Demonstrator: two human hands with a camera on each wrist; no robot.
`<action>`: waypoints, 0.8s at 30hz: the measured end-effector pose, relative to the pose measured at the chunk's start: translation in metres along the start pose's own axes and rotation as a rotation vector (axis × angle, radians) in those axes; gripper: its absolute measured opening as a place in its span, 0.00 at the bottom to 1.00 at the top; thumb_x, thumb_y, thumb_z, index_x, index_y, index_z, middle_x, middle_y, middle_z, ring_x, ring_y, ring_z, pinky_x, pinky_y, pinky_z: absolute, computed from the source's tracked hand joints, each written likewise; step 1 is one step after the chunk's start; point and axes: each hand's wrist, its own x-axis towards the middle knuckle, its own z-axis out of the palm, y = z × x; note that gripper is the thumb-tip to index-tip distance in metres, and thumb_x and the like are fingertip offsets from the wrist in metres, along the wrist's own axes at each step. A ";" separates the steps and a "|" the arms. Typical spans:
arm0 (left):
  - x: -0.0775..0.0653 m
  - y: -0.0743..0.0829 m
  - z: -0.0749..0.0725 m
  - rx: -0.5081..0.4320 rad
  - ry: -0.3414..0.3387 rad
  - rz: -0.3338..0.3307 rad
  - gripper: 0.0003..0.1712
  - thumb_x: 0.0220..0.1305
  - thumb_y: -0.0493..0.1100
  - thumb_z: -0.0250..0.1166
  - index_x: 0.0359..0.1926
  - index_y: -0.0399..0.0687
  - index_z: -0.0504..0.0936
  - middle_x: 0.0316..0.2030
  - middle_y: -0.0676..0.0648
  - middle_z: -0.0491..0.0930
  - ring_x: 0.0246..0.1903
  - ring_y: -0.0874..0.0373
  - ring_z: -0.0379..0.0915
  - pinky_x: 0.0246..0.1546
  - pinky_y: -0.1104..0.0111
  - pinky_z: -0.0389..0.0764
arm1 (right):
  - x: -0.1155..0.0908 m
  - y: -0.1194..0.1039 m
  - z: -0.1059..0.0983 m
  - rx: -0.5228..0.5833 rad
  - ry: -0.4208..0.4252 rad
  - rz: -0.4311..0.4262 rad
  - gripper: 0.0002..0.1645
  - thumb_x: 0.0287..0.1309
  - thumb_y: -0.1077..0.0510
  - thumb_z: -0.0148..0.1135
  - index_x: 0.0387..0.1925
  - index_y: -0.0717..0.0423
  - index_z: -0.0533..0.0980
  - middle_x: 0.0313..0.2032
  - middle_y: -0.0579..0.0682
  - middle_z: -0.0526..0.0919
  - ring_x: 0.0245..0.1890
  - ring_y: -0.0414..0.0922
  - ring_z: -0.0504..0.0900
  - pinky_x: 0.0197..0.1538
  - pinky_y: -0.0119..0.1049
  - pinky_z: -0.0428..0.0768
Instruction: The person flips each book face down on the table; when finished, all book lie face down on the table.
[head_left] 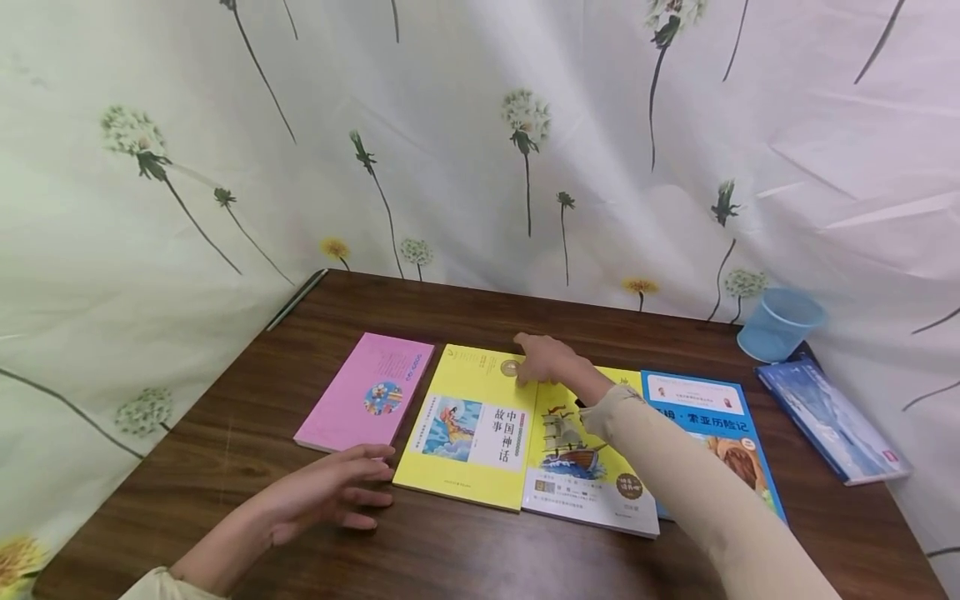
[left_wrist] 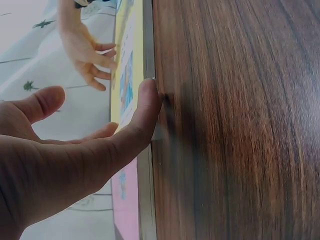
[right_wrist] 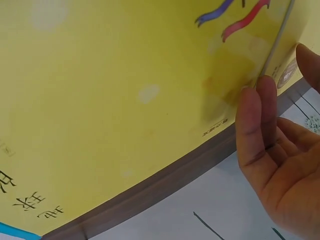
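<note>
A yellow book (head_left: 438,379) with a picture panel lies in the middle of a row on the table. My left hand (head_left: 330,492) is at its lower left corner, fingers spread and slightly bent, close to the pink book (head_left: 348,396) too. In the left wrist view, a fingertip of the left hand (left_wrist: 90,155) is right at the books' near edges. My right hand (head_left: 551,362) reaches over the yellow book's top right corner with fingers extended. The right wrist view shows the right hand's fingertips (right_wrist: 248,102) by the seam with the sailing-ship book (right_wrist: 125,115).
To the right lie a blue book (head_left: 738,400), partly hidden by the right sleeve (head_left: 675,467), and a blue-and-white book (head_left: 832,425). A light blue cup (head_left: 776,325) stands behind it. A dandelion-print curtain (head_left: 450,167) borders the dark wooden table (head_left: 420,558).
</note>
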 end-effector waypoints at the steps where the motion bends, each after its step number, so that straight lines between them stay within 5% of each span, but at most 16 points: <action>1: 0.000 0.000 0.000 -0.008 -0.004 -0.002 0.41 0.76 0.54 0.52 0.76 0.34 0.48 0.71 0.24 0.54 0.61 0.43 0.74 0.53 0.52 0.83 | 0.000 0.000 0.000 0.006 0.000 0.002 0.50 0.57 0.56 0.70 0.77 0.48 0.57 0.66 0.56 0.73 0.43 0.49 0.79 0.45 0.42 0.83; 11: 0.001 -0.003 -0.002 -0.073 -0.013 -0.014 0.39 0.78 0.55 0.47 0.75 0.33 0.48 0.71 0.23 0.54 0.58 0.44 0.76 0.52 0.49 0.83 | 0.001 0.003 0.004 0.057 0.010 0.004 0.50 0.58 0.57 0.71 0.77 0.49 0.56 0.68 0.58 0.71 0.45 0.50 0.80 0.46 0.43 0.85; 24: 0.008 -0.005 0.001 -0.177 0.009 -0.020 0.38 0.76 0.53 0.51 0.73 0.32 0.51 0.68 0.24 0.56 0.56 0.46 0.78 0.56 0.51 0.82 | 0.003 0.006 0.004 0.080 0.011 0.037 0.52 0.57 0.57 0.72 0.77 0.47 0.54 0.64 0.57 0.73 0.42 0.48 0.79 0.34 0.34 0.82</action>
